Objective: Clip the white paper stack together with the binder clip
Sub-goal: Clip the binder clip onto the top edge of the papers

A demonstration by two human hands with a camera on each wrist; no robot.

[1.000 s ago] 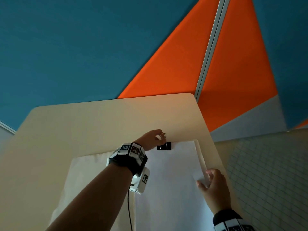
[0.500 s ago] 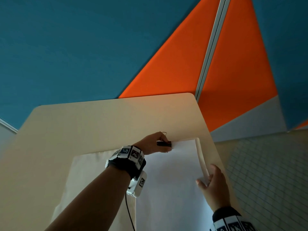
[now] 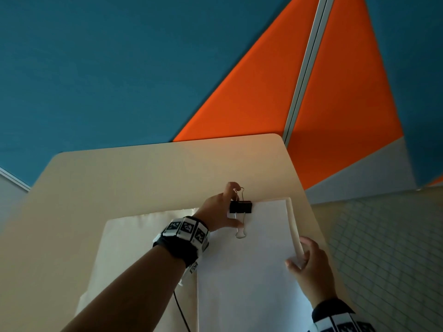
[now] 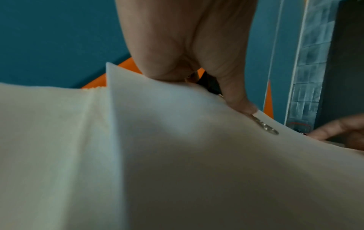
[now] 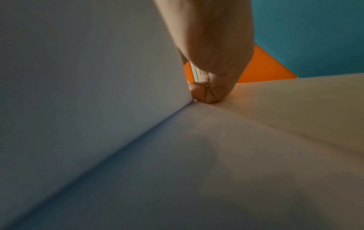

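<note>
Head view, frame centre: my left hand (image 3: pixel 219 212) pinched the binder clip (image 3: pixel 240 207) on the paper stack (image 3: pixel 251 271); my right hand (image 3: pixel 309 267) gripped its edge. Sheets might have slipped if I let go carelessly.

- Your left wrist carries a black fabric band (image 3: pixel 178 245) ringed with white, black-patterned marker tiles (image 3: pixel 186 228); a thin black cable (image 3: pixel 181 310) hangs below.
- Your right wrist shows a dark cuff (image 3: pixel 332 307) with matching tiles.

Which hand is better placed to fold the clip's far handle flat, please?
Left. The left hand already pinches the binder clip handles, while the right hand steadies the paper stack's side edge.
</note>
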